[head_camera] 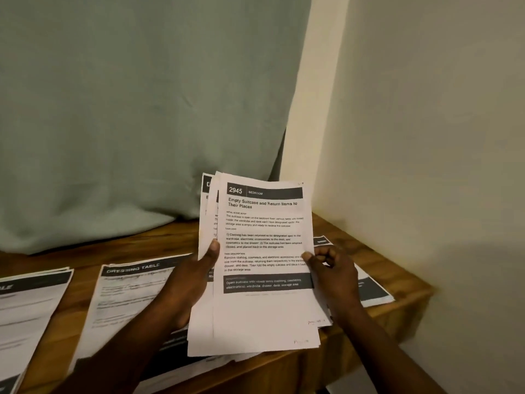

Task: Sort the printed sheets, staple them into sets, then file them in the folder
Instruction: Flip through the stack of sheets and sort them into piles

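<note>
I hold a fanned stack of printed sheets [261, 308] upright above the wooden table [377, 251]. Its top page is headed "2945 BEDROOM". My left hand [190, 282] grips the stack's left edge, thumb on the front. My right hand [332, 271] pinches the right edge of the top sheet with curled fingers. On the table a pile headed "DRESSING TABLE" [127, 294] lies left of my hands, another pile [25, 308] lies at the far left, and more sheets [375, 291] lie partly hidden behind my right hand. No stapler or folder is in view.
A green curtain [136, 109] hangs behind the table and drapes onto its back edge. A cream wall [426, 123] closes the right side, at the table's right corner. The table's front edge runs near the frame's bottom.
</note>
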